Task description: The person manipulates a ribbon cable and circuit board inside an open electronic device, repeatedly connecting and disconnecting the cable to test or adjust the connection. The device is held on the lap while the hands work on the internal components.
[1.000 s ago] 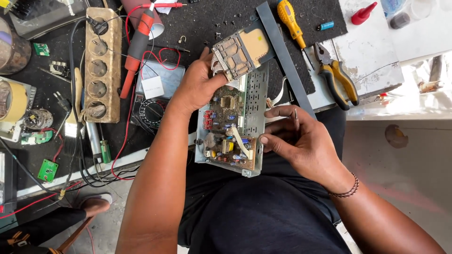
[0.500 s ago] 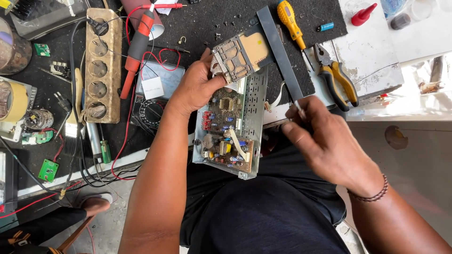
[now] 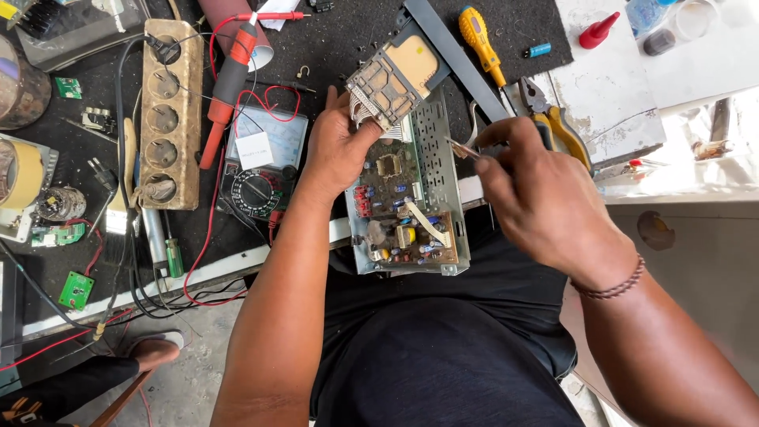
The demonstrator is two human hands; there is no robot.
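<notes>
Fingers of the right hand point(image 3: 545, 198) pinch a thin metal tool point(image 3: 462, 148) beside the circuit chassis point(image 3: 407, 205) gripped by the left hand point(image 3: 336, 150).

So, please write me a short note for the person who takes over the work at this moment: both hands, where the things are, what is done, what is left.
Left hand: holds the top end of the open metal chassis, fingers at the small tilted board.
Right hand: pinches a thin metal tool, its tip at the chassis's right edge.
Things: the chassis rests on the lap and the bench edge, with the circuit board exposed. Yellow screwdriver and pliers lie on the bench to the right, the multimeter to the left.
Done: cover is off, board is open to view.
Left: I cannot tell which part is being worked on; check where the tool tip points.
</notes>
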